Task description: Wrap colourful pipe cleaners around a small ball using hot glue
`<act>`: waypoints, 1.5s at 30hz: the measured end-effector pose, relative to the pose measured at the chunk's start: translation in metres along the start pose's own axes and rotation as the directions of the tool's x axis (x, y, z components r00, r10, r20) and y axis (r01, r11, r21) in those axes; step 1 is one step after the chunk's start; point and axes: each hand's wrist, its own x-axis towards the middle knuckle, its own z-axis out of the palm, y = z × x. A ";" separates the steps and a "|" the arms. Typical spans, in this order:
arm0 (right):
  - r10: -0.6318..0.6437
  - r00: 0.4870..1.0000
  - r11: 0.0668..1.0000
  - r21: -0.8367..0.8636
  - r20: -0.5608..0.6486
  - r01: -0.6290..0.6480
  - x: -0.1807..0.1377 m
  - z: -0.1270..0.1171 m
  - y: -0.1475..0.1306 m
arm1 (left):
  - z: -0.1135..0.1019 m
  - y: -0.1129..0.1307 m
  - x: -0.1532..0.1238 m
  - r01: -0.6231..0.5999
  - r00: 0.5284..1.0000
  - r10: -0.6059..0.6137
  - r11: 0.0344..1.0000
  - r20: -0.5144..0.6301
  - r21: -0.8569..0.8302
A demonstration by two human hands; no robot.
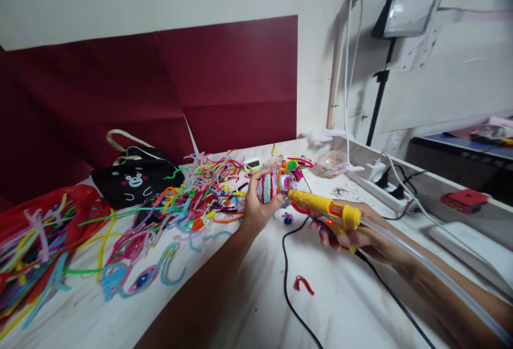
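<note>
Two hands work close together over the white surface, one holding and one aiming. The left hand has its grip closed around a striped pipe-cleaner bundle, thumb along the near side and fingers behind it; whether the bundle's underside touches the surface cannot be told. The right hand has its grip wrapped around the handle of a yellow hot-glue gun, whose small red light is lit; how far its trigger is pressed cannot be made out. The bundle lies to the left of the right grip and a little farther from the person, in line with the gun's long axis, which slants from the lower right toward the bundle. Its nozzle ends right at the bundle's right-hand side, though blur hides whether the two touch. The left hand is plainly the nearer one to the bundle, while the right reaches it only through the gun. A clear glue stick trails from the gun's rear. Just below the nozzle sits a small blue piece, and nearer the person lies a red pipe-cleaner scrap.
</note>
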 end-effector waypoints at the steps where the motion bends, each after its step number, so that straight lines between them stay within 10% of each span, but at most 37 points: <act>1: -0.008 0.999 1.000 0.005 0.031 0.008 0.003 -0.004 0.004 | 0.000 0.001 0.000 0.003 1.000 -0.003 1.000 -0.003 0.003; 45: -0.017 0.994 0.997 -0.074 0.106 0.025 -0.001 -0.014 0.003 | -0.002 0.001 0.000 -0.013 1.000 0.014 0.997 -0.021 0.072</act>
